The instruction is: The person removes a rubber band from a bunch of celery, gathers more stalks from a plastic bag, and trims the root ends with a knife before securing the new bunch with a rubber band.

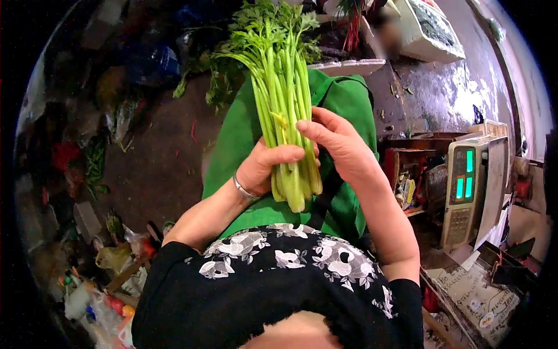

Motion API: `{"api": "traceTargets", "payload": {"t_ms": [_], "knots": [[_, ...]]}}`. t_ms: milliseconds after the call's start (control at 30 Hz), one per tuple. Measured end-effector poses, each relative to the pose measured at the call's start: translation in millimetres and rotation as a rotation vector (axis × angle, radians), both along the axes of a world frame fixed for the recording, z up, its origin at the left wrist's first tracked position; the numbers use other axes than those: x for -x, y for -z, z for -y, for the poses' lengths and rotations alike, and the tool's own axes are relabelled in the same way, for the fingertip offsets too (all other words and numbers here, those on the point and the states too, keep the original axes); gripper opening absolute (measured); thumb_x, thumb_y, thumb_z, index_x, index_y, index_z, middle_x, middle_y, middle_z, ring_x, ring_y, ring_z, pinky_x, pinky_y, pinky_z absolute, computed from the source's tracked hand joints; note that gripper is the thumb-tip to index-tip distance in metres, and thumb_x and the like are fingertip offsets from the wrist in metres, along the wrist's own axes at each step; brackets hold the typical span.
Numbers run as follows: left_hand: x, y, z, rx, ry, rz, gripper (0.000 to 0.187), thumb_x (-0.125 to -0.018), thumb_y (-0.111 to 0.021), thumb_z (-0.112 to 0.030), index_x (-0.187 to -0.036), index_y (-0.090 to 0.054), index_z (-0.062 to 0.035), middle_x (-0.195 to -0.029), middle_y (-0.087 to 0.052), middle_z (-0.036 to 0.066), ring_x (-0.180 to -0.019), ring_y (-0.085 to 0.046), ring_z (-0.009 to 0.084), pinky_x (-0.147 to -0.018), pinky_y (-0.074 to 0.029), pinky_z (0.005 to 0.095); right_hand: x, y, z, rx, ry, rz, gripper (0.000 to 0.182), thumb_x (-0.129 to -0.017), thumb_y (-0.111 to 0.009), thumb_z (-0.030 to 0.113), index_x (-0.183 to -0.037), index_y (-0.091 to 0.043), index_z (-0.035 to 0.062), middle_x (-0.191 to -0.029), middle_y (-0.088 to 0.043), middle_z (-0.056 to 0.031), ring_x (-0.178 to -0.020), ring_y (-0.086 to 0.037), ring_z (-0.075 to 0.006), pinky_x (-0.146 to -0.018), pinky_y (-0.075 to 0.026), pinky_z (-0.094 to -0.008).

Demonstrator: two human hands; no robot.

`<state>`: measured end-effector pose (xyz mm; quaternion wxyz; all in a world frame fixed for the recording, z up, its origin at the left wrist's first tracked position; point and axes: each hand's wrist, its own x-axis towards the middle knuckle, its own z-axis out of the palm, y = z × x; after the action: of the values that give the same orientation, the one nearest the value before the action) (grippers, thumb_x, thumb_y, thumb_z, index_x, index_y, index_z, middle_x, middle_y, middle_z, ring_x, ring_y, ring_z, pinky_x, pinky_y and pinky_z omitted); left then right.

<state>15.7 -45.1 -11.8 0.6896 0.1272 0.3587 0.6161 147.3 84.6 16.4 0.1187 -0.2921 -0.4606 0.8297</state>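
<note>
In the head view, the person looks down over a black top printed with white flowers (279,262) and a green apron (349,104) spread across the lap. A bunch of celery (285,99) stands nearly upright in front of the body, its cut base low over the apron and its leafy tops reaching up toward the top edge of the picture.

The left hand (264,168) is wrapped around the lower part of the stalks from the left side, fingers curled across the front of the bunch and clamped on it; a thin metal bangle (244,191) sits at that wrist. The pale stalk ends stick out just below this hand.

The right hand (340,142) comes in from the right, fingers bent and close together, its fingertips (303,125) touching the stalks just above the left hand's fingers. Whether it pinches a single stalk or only rests against the bunch cannot be made out.

To the right, well apart from the hands, an electronic scale (465,192) with lit green displays stands on a cluttered counter (465,285). Behind the celery a white foam box (430,35) sits near wet pavement (442,99). To the left, the dark ground (157,157) is littered with vegetable scraps and plastic bags (110,256).
</note>
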Motion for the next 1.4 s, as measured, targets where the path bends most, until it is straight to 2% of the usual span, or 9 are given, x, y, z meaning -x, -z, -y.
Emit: {"api": "traceTargets", "payload": {"t_ms": [133,467,533,600,667,967,1067,1200,1400], "knots": [[-10.4,-0.7,-0.9,0.024,-0.097,-0.333,0.054,-0.08,-0.077,-0.004,-0.129,-0.053,-0.0002,-0.105,-0.067,0.006,-0.096,-0.067,0.0167,-0.085,-0.056,0.0344,24.8,1.2,12.7,-0.177,0.005,0.156,0.08,-0.073,-0.09,0.028,-0.131,-0.047,-0.0057,-0.114,-0.067,-0.0145,-0.102,-0.065,-0.0229,-0.093,-0.052,-0.0345],[-26.1,-19.7,-10.9,-0.167,-0.254,-0.792,0.077,-0.074,-0.086,-0.014,-0.137,-0.043,-0.004,-0.119,-0.062,0.01,-0.112,-0.061,0.0205,-0.094,-0.051,0.0367,22.7,-55.8,-9.5,-0.733,-0.206,0.241,0.065,-0.066,-0.081,0.015,-0.121,-0.052,-0.0026,-0.104,-0.063,-0.0114,-0.098,-0.061,-0.0189,-0.088,-0.05,-0.0348],[-19.6,-28.3,-11.4,-0.516,0.05,-1.268,0.083,-0.071,-0.092,-0.024,-0.135,-0.045,-0.0009,-0.117,-0.064,0.015,-0.113,-0.063,0.026,-0.093,-0.051,0.0384,17.8,-82.5,-15.3,-0.911,-0.349,0.351,0.06,-0.066,-0.08,0.018,-0.115,-0.053,-0.0027,-0.096,-0.065,-0.0143,-0.091,-0.063,-0.021,-0.084,-0.05,-0.0354],[-23.6,-44.1,-6.4,-0.47,0.025,-1.258,0.076,-0.072,-0.09,-0.037,-0.127,-0.053,0.0008,-0.112,-0.066,0.019,-0.108,-0.065,0.0352,-0.089,-0.052,0.0433,7.8,-83.7,-22.9,-0.939,-0.363,0.319,0.057,-0.065,-0.079,0.02,-0.11,-0.054,-0.0027,-0.09,-0.065,-0.0165,-0.087,-0.064,-0.0233,-0.081,-0.05,-0.0364],[-29.4,-52.1,4.9,-0.144,0.186,-1.389,0.061,-0.078,-0.083,-0.042,-0.117,-0.061,-0.0002,-0.11,-0.067,0.022,-0.101,-0.065,0.0412,-0.085,-0.052,0.0484,-1.5,-85.0,-34.6,-0.921,-0.623,0.325,0.063,-0.064,-0.079,0.029,-0.111,-0.053,-0.0032,-0.1,-0.066,-0.0274,-0.099,-0.064,-0.0437,-0.087,-0.051,-0.0466],[-28.5,-39.3,2.9,-0.096,0.758,-1.531,0.03,-0.084,-0.073,-0.027,-0.1,-0.063,-0.0031,-0.096,-0.068,0.019,-0.091,-0.066,0.0381,-0.08,-0.052,0.0459,-13.6,-17.3,-45.7,-0.921,-0.899,0.413,0.066,-0.064,-0.078,0.028,-0.118,-0.058,-0.0028,-0.105,-0.068,-0.0251,-0.103,-0.064,-0.041,-0.089,-0.051,-0.0444],[-18.8,-51.9,15.0,-0.538,0.405,-1.699,0.026,-0.079,-0.074,-0.018,-0.101,-0.066,-0.0074,-0.09,-0.066,0.011,-0.086,-0.066,0.0315,-0.077,-0.053,0.0405,-16.6,-12.6,-42.5,-0.965,-0.864,0.423,0.064,-0.064,-0.079,0.028,-0.117,-0.059,-0.002,-0.105,-0.068,-0.0239,-0.105,-0.064,-0.0403,-0.089,-0.051,-0.0446],[-5.1,-57.8,-8.9,-0.722,0.15,-2.223,0.062,-0.081,-0.065,-0.011,-0.142,-0.055,-0.0131,-0.129,-0.059,0.015,-0.116,-0.058,0.0315,-0.097,-0.046,0.046,-19.9,-3.3,-38.6,-0.952,-0.798,0.352,0.057,-0.066,-0.079,0.028,-0.114,-0.06,0.0042,-0.107,-0.069,-0.0194,-0.106,-0.064,-0.0385,-0.088,-0.051,-0.0436],[2.5,-35.6,-37.6,-0.653,0.348,-2.306,0.084,-0.077,-0.065,-0.01,-0.156,-0.035,-0.0152,-0.093,-0.06,0.009,-0.086,-0.061,0.0269,-0.078,-0.047,0.0392,-19.6,-15.7,-32.1,-0.948,-0.832,0.637,0.059,-0.067,-0.079,0.029,-0.118,-0.061,0.0065,-0.103,-0.07,-0.0207,-0.098,-0.065,-0.0367,-0.088,-0.052,-0.0416]]}}
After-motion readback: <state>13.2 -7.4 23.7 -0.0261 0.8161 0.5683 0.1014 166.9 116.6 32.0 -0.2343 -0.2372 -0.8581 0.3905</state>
